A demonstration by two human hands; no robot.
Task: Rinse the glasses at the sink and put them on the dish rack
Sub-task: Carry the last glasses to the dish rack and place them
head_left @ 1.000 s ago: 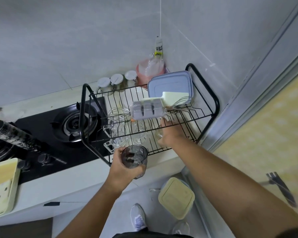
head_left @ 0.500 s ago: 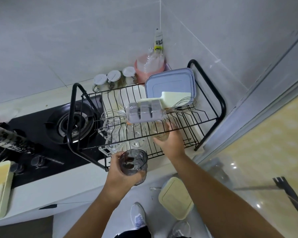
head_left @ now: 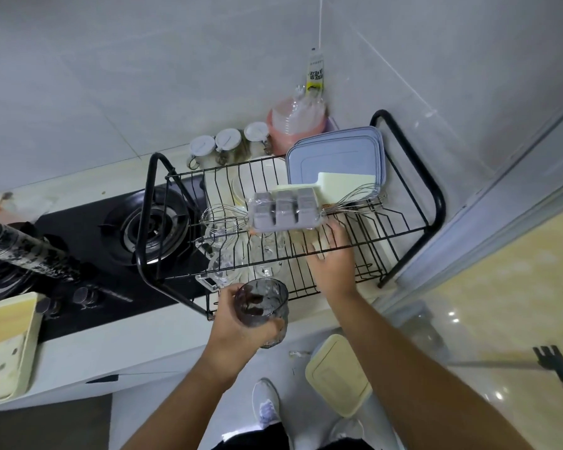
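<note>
Stands at a white tabletop point(head_left: 150, 339) with the black wire dish rack point(head_left: 437, 196) just beyond both hands. Reaches the right hand point(head_left: 333, 261) in among the rack's wires, fingers seemingly under the upper ones and just below the grey ice tray point(head_left: 285, 211) — cannot tell whether closed on a glass or loose, hidden by wire and blur. Grips a smoky tinted glass point(head_left: 261, 305) in the left hand point(head_left: 238, 329), fingers wrapped round its wall, upright, just short of the rack's front wire and over the tabletop's near edge. Could, on pulling the right hand back, clip the clear glasses point(head_left: 267, 254) crowded just to its left and tip one into its neighbour. Could knock the ice tray off its perch with the knuckles. Could catch the tinted glass's rim on the front wire going in — probably wet, held one-handed, with hard floor point(head_left: 293, 375) below the left hand.
</note>
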